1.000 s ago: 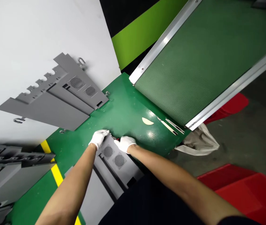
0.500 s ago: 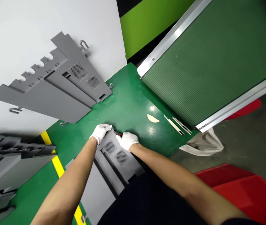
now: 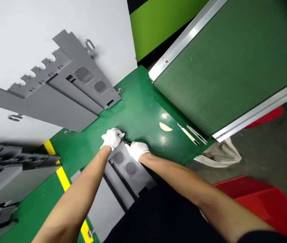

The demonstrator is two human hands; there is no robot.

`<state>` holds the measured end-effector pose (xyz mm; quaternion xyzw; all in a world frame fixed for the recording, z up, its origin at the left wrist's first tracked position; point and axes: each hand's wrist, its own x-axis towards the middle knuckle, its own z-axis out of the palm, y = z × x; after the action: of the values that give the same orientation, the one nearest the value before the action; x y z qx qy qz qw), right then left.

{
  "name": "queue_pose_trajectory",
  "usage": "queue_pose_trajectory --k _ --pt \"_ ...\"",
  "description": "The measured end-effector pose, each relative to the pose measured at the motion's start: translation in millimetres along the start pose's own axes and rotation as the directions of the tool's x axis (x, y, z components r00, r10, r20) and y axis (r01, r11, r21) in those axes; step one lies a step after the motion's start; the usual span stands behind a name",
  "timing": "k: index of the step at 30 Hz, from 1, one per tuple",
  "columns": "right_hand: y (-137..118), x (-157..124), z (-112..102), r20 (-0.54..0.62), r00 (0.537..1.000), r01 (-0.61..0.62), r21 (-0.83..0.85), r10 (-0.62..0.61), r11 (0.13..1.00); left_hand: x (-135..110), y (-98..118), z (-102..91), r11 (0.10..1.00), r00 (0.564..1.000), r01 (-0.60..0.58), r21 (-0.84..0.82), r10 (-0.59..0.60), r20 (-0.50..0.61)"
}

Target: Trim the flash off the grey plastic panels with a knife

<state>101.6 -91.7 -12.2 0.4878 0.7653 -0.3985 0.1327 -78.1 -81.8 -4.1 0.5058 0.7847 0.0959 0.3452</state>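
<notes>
A grey plastic panel (image 3: 104,206) with two mesh grilles lies in front of my body, partly hidden by my arms and dark clothing. My right hand (image 3: 137,150), in a white glove, is closed around small red-handled pliers (image 3: 127,143) at the panel's far edge. Mostly covered by the glove, the pliers show only a dark tip and a bit of red. Just left of that tip is my gloved left hand (image 3: 112,137), its fingers bent together at the panel's far corner. Whatever those fingers grip is too small to make out.
A cream half-round piece (image 3: 165,127), a craft knife (image 3: 187,133) and tweezers (image 3: 196,134) lie on the green tabletop (image 3: 138,111). A similar grey panel (image 3: 64,91) leans against the white wall. More panels (image 3: 4,189) stand left; a ribbed green conveyor (image 3: 224,74) rises right.
My left hand has shifted slightly right and turned, its fingers drawing closer to the pliers' tip. My right hand stays nearly in place with the pliers. The view has shifted slightly.
</notes>
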Motion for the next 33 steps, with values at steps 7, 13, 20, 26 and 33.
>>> queue_pose_trajectory --k 7,13,20,26,33 --pt "5 11 -1 0.168 0.985 -0.048 0.150 0.023 0.987 17 55 10.1 0.940 0.941 -0.297 -0.166 0.318 0.119" --pt "23 0 -12 0.150 0.985 -0.119 0.271 0.081 0.955 15 40 -18.6 0.843 0.933 0.038 -0.536 -0.222 -0.283" --pt "120 -103 27 0.149 0.942 -0.326 0.619 0.300 0.715 -57 106 47.6 0.931 0.946 0.009 -0.364 0.109 0.305" --pt "200 -177 65 0.363 0.709 -0.519 0.849 0.605 0.100 -105 254 157.5 0.844 0.685 -0.134 -0.519 0.457 0.567" --pt "216 -195 77 0.367 0.669 -0.473 0.881 0.646 -0.011 -69 226 134.4 0.872 0.726 -0.488 0.036 0.383 0.571"
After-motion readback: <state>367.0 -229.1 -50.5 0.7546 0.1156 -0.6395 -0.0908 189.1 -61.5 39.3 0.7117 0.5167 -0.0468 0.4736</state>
